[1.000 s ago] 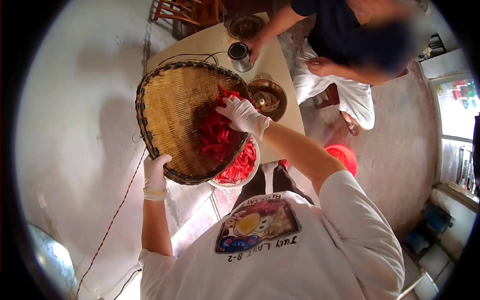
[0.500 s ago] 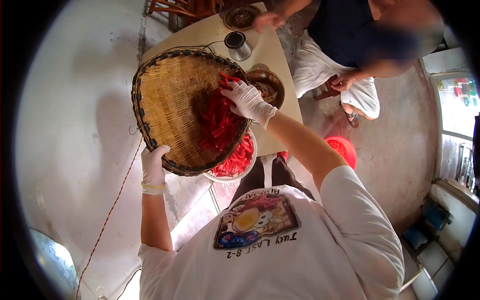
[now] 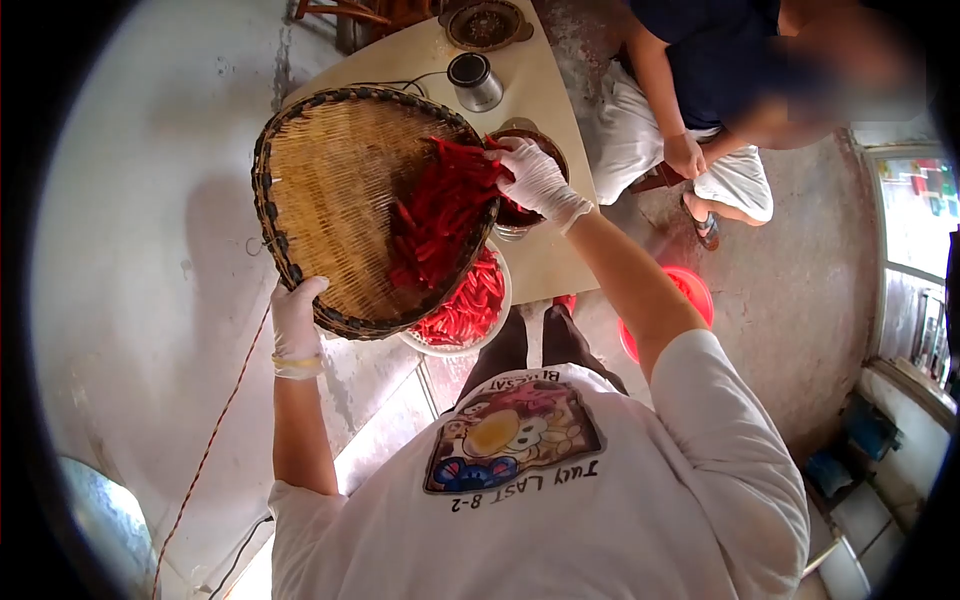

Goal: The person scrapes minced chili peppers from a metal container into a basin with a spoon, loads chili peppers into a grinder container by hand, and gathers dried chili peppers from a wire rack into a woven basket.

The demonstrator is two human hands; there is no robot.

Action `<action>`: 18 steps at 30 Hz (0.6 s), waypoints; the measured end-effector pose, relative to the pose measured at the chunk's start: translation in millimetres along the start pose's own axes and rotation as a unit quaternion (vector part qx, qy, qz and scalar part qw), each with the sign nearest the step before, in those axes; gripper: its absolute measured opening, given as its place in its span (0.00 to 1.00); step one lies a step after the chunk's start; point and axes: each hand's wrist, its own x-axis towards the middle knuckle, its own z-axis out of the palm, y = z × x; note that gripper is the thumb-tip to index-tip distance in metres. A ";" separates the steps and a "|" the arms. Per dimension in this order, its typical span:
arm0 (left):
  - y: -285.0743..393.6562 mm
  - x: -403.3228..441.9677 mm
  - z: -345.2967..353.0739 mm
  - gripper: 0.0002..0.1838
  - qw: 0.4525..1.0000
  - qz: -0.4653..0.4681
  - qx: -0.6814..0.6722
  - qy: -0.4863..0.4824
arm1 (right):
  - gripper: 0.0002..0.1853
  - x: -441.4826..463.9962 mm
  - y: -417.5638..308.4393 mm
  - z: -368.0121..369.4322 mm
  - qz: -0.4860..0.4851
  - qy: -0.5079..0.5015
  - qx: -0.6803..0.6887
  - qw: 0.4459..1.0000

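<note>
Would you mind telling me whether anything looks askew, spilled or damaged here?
Nothing looks spilled or damaged. The only askew thing is the woven basket, tipped in the left hand, its red peppers bunched near one side of the rim; that looks deliberate. No loose peppers show on the visible tabletop.

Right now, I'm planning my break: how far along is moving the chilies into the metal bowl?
Some red chilies already show in the metal bowl. The left hand holds the tilted woven basket; the right hand is at the bowl, chilies at its fingers. A large pile is left in the basket; whether the white basin's chilies count, I can't tell.
</note>
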 end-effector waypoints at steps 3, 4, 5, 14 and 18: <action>-4.8 7.2 -10.1 0.14 1.000 -0.011 0.011 0.004 | 0.21 -13.5 20.7 3.2 0.009 -0.015 -0.012 1.000; -5.5 8.6 -13.1 0.14 1.000 -0.010 0.014 0.002 | 0.21 -17.5 23.1 -0.1 0.024 -0.037 -0.017 0.999; -4.8 9.4 -15.1 0.14 1.000 -0.008 0.018 0.001 | 0.22 -20.5 24.3 -2.5 0.039 -0.060 -0.023 0.997; -8.2 5.7 -21.7 0.14 0.999 0.027 0.035 0.011 | 0.33 3.2 -36.8 -12.5 -0.005 -0.118 -0.078 0.990; 4.1 -4.2 -15.7 0.14 0.999 0.035 0.037 -0.004 | 0.39 28.1 -64.5 -0.6 -0.090 -0.121 -0.139 0.979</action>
